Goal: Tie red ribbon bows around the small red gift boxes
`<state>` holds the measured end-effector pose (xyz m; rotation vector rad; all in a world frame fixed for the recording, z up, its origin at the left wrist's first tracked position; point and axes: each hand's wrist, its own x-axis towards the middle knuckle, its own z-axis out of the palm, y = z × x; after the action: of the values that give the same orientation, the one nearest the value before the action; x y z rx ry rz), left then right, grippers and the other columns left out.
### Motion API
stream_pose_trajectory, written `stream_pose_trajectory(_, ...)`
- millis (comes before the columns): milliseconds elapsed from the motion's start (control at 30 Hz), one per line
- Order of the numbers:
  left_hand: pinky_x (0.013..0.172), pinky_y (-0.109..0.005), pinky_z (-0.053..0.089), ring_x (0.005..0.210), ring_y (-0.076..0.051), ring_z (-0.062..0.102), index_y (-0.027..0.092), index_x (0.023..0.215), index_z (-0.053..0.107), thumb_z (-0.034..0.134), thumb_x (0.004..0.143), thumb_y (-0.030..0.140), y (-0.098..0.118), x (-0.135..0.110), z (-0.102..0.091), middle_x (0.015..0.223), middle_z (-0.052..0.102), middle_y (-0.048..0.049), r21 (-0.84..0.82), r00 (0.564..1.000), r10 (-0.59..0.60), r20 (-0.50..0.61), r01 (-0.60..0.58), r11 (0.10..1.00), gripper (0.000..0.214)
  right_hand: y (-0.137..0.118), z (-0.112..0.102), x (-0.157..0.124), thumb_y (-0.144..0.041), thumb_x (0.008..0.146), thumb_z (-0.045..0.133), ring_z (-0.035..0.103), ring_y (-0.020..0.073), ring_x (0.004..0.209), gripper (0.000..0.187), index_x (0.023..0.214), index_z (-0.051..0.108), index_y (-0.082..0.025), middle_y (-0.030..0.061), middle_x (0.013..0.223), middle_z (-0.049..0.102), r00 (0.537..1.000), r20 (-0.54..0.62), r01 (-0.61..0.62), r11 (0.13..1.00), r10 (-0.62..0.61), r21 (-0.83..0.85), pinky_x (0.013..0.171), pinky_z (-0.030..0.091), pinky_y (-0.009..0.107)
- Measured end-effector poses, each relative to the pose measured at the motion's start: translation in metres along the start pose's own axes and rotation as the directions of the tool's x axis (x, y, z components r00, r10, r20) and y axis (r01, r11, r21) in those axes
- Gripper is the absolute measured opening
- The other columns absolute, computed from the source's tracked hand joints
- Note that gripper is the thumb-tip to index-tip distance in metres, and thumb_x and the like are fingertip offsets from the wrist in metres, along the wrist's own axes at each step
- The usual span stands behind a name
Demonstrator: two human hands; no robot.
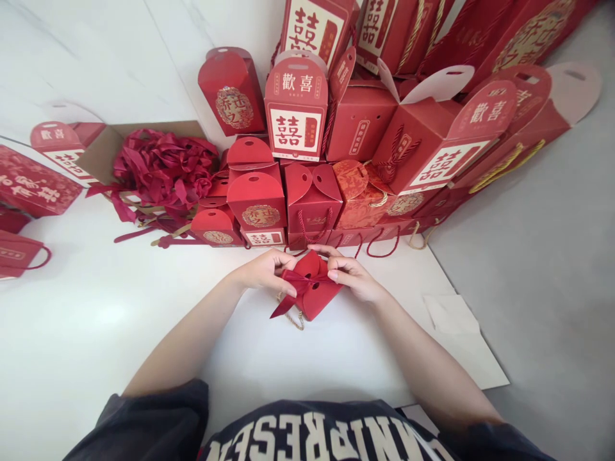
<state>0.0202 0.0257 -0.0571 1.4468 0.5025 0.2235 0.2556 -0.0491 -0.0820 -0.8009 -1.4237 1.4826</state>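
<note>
Between my two hands, on the white table, is a small red gift box [321,299] with rounded flaps folded together on top. A dark red ribbon [284,306] crosses the top of the box, and one tail hangs off its left side. Thumb and fingers of my left hand [269,270] pinch the ribbon at the box's left. My right hand [353,276] has its thumb and fingers closed on the ribbon at the right edge. Part of a twisted gold cord [296,320] shows beneath the box.
Red gift boxes [257,192] and gift bags [423,147] are stacked along the back of the white table [144,307]. A cardboard box [98,153] heaped with red ribbons [163,166] stands at the back left. More red boxes [24,250] lie far left, with the table edge on the right.
</note>
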Motion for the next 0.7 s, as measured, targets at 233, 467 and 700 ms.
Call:
stream_pose_trajectory(233,0.05,-0.022,0.025,0.05,-0.007,0.031,0.015,0.052,0.038,0.065,0.081,0.042,-0.006,0.003,0.002,0.053,0.035,0.0051,0.034,0.993,0.003,-0.122,0.001,0.999,0.048,0.0,0.0,0.002,-0.039,0.088,0.062,0.044,0.0261,0.133,0.035,0.063,0.052,-0.018,0.0063,0.145,0.046,1.0,0.002,0.009,1.0,-0.009,-0.025,0.108,0.032,0.04)
stream_pose_trajectory(467,0.053,-0.025,0.023,0.053,-0.008,0.03,0.014,0.051,0.045,0.061,0.085,0.041,0.02,-0.008,-0.004,0.054,0.032,0.0039,0.263,0.987,0.045,-0.155,-0.003,0.965,0.046,-0.02,-0.013,-0.006,-0.043,0.094,0.053,0.051,0.0257,0.126,0.029,0.084,0.067,-0.02,0.0096,0.141,0.05,1.0,0.024,0.022,0.987,-0.019,-0.159,0.107,0.035,0.042)
stream_pose_trajectory(700,0.079,-0.029,0.042,0.082,-0.015,0.053,0.015,0.057,0.057,0.068,0.078,0.051,0.043,-0.007,0.027,0.091,0.054,-0.0032,0.688,0.933,0.221,-0.283,0.037,0.725,0.043,-0.033,-0.005,-0.006,-0.044,0.089,0.061,0.044,0.0273,0.133,0.032,0.07,0.06,-0.019,0.0076,0.145,0.045,0.999,0.047,-0.003,0.985,0.011,-0.171,0.109,0.033,0.043)
